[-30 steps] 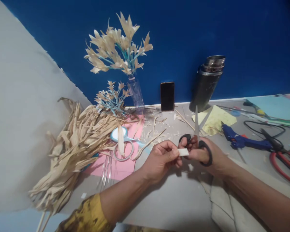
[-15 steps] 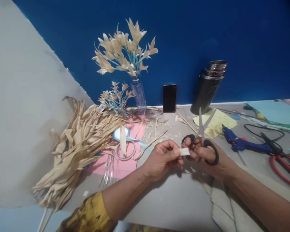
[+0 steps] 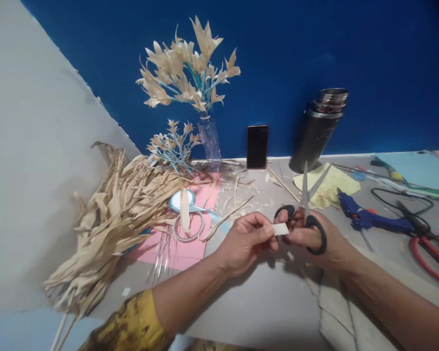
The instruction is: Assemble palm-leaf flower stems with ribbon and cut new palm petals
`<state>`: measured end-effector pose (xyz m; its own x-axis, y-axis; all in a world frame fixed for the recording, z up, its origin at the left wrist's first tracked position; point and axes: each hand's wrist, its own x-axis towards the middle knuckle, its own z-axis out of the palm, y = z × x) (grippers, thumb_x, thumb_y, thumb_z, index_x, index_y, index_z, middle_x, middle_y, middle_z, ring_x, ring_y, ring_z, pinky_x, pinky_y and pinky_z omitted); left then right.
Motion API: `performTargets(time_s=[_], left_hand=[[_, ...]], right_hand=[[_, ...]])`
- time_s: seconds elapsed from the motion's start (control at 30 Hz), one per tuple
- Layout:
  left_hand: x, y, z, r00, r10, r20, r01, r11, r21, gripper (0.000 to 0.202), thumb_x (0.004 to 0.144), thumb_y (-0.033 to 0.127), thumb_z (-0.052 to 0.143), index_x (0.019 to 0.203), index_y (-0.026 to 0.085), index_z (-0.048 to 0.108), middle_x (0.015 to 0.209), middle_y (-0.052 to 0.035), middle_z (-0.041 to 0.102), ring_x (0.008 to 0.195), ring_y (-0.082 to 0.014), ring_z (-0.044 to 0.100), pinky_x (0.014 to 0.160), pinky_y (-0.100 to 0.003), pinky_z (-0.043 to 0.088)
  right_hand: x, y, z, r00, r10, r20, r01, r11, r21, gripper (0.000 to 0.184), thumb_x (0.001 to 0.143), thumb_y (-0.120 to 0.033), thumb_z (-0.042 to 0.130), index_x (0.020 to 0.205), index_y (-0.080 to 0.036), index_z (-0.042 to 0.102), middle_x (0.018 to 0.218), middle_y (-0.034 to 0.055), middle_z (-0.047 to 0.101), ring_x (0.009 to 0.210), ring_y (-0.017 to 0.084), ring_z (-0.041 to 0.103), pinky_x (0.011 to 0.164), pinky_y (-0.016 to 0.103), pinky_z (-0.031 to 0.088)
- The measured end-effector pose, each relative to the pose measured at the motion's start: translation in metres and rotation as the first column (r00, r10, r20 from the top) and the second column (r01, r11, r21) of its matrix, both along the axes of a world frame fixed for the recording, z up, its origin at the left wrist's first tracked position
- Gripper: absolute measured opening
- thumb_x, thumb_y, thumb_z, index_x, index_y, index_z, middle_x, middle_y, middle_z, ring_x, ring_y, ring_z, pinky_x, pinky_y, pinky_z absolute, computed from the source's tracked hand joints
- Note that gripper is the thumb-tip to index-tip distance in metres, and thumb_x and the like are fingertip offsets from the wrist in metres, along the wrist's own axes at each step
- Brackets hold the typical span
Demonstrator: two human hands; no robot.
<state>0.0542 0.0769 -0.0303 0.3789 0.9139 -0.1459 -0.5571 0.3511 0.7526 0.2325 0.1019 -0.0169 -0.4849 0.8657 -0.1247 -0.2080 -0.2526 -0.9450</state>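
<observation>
Between the thumb and fingers of my left hand (image 3: 252, 239) is a small pale strip of dried husk (image 3: 280, 229), its cut end pointing right. My right hand (image 3: 314, 239) has its fingers through the black handles of a pair of scissors (image 3: 305, 192), whose blades point up and away from me. The fingertips of that hand are close to the strip's free end; whether they touch it I cannot tell. A large bundle of dried husks (image 3: 120, 209) lies to the left of my hands.
Husk flowers (image 3: 185, 68) stand in a clear bottle (image 3: 209, 141). A phone (image 3: 257, 146) and a dark flask (image 3: 316, 131) are by the blue wall. On the right lie a blue glue gun (image 3: 373, 219) and red-handled scissors (image 3: 429, 258). Blue tape (image 3: 181, 200) sits on pink paper (image 3: 164, 248).
The scissor blades have come closer together, and the fingers of my right hand have closed somewhat. My left hand still pinches the strip in nearly the same place. The view has shifted slightly.
</observation>
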Motion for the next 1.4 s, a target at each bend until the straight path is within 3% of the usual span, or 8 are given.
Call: performTargets(time_s=[0.13, 0.3, 0.43, 0.57, 0.73, 0.9, 1.1, 1.4], left_hand=[[0.005, -0.004, -0.002, 0.999, -0.027, -0.017, 0.027, 1.0, 0.003, 0.035, 0.067, 0.035, 0.087, 0.072, 0.014, 0.06, 0.061, -0.0018, 0.065, 0.055, -0.0105, 0.06, 0.061, -0.022, 0.045], [0.002, -0.003, 0.0, 0.998, -0.028, 0.055, 0.029, 0.999, -0.015, 0.034, 0.068, 0.036, 0.085, 0.074, 0.014, 0.06, 0.06, -0.0009, 0.064, 0.056, -0.0106, 0.059, 0.062, -0.023, 0.046], [0.0, -0.001, 0.003, 0.997, -0.012, -0.072, 0.014, 1.0, 0.025, 0.033, 0.07, 0.036, 0.084, 0.073, 0.013, 0.059, 0.058, -0.0011, 0.062, 0.052, -0.0103, 0.057, 0.058, -0.023, 0.044], [-0.001, 0.0, 0.002, 0.995, 0.011, -0.095, -0.01, 1.0, 0.013, 0.031, 0.069, 0.031, 0.084, 0.072, 0.014, 0.059, 0.057, 0.0004, 0.06, 0.051, -0.0097, 0.056, 0.055, -0.022, 0.044], [0.0, 0.002, 0.0, 0.998, 0.063, -0.015, -0.064, 0.997, -0.035, 0.031, 0.077, 0.04, 0.076, 0.076, 0.014, 0.059, 0.066, -0.0003, 0.061, 0.054, -0.0094, 0.057, 0.054, -0.022, 0.045], [0.007, -0.003, 0.0, 0.993, 0.076, -0.086, -0.079, 0.996, -0.033, 0.035, 0.064, 0.031, 0.086, 0.081, 0.016, 0.058, 0.067, 0.0015, 0.061, 0.051, -0.0093, 0.055, 0.051, -0.022, 0.044], [0.008, -0.005, 0.005, 0.969, 0.194, -0.153, -0.202, 0.979, -0.035, 0.028, 0.065, 0.03, 0.083, 0.074, 0.015, 0.06, 0.066, 0.0008, 0.059, 0.055, -0.0082, 0.052, 0.055, -0.022, 0.039], [0.013, -0.006, 0.004, 0.945, 0.243, -0.219, -0.252, 0.968, -0.015, 0.024, 0.067, 0.025, 0.077, 0.073, 0.016, 0.056, 0.062, 0.003, 0.056, 0.055, -0.0076, 0.048, 0.057, -0.022, 0.036]], right_hand=[[-0.004, -0.005, 0.001, 0.999, 0.043, -0.027, -0.045, 0.997, -0.057, 0.027, 0.067, -0.03, 0.082, 0.081, -0.02, 0.061, 0.062, -0.0017, 0.062, 0.058, 0.016, 0.057, 0.057, 0.026, 0.042], [0.004, 0.002, 0.005, 0.959, -0.008, -0.284, -0.029, 0.992, -0.127, 0.024, 0.065, -0.031, 0.082, 0.072, -0.021, 0.061, 0.063, -0.0047, 0.047, 0.05, 0.008, 0.035, 0.049, 0.023, 0.032], [0.007, 0.006, 0.005, 0.997, -0.071, -0.013, 0.071, 0.996, 0.059, 0.023, 0.068, -0.037, 0.078, 0.076, -0.02, 0.065, 0.069, -0.0007, 0.055, 0.056, 0.012, 0.041, 0.052, 0.026, 0.035], [0.007, 0.004, 0.004, 0.959, -0.101, 0.266, 0.065, 0.988, 0.141, 0.026, 0.067, -0.036, 0.077, 0.081, -0.018, 0.065, 0.062, -0.0035, 0.051, 0.056, 0.013, 0.043, 0.051, 0.025, 0.032], [0.002, 0.003, 0.002, 0.951, -0.237, 0.196, 0.207, 0.965, 0.163, 0.028, 0.069, -0.041, 0.075, 0.08, -0.018, 0.061, 0.061, -0.004, 0.052, 0.057, 0.013, 0.043, 0.053, 0.026, 0.031], [-0.007, -0.002, 0.0, 0.911, -0.307, 0.275, 0.253, 0.944, 0.214, 0.025, 0.072, -0.04, 0.071, 0.08, -0.018, 0.061, 0.06, -0.0045, 0.053, 0.058, 0.013, 0.045, 0.056, 0.025, 0.035], [-0.018, -0.011, 0.006, 0.877, -0.299, 0.376, 0.242, 0.951, 0.192, 0.027, 0.068, -0.04, 0.07, 0.082, -0.02, 0.058, 0.059, -0.0047, 0.058, 0.053, 0.013, 0.051, 0.053, 0.025, 0.038], [-0.024, -0.014, 0.001, 0.846, -0.296, 0.443, 0.255, 0.955, 0.15, 0.032, 0.063, -0.04, 0.071, 0.084, -0.02, 0.058, 0.066, 0.0, 0.067, 0.062, 0.018, 0.06, 0.058, 0.026, 0.047]])
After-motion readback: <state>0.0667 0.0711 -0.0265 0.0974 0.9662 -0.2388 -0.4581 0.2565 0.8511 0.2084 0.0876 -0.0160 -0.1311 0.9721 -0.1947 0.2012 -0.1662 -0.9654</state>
